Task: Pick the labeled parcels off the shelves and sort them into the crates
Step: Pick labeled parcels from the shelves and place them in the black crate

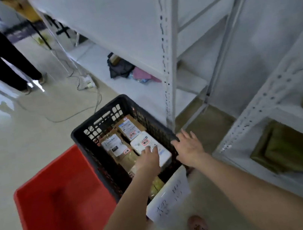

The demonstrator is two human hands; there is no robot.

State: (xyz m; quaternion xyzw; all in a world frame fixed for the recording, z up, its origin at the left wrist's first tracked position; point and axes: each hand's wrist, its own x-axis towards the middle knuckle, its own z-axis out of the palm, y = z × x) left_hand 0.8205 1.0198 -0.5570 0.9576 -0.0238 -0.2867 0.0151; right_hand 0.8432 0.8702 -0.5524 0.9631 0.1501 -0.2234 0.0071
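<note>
Parcel stockroom, white slotted steel shelving [165,57], crates [83,137], labelled parcels [129,128]

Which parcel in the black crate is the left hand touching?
The white parcel: the left hand rests on it. The brown parcels beside it in the crate lie untouched.

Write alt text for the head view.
A person's left hand rests on a white labeled parcel inside a black crate; the right hand, fingers spread, is at its rim. A red crate sits beside it, by white shelves.

nothing legible, parcel labels [112,143] blurred, red-ringed stickers [145,142] handwritten digits unclear, crate [83,137] paper sign [168,197] scrawl unreadable
</note>
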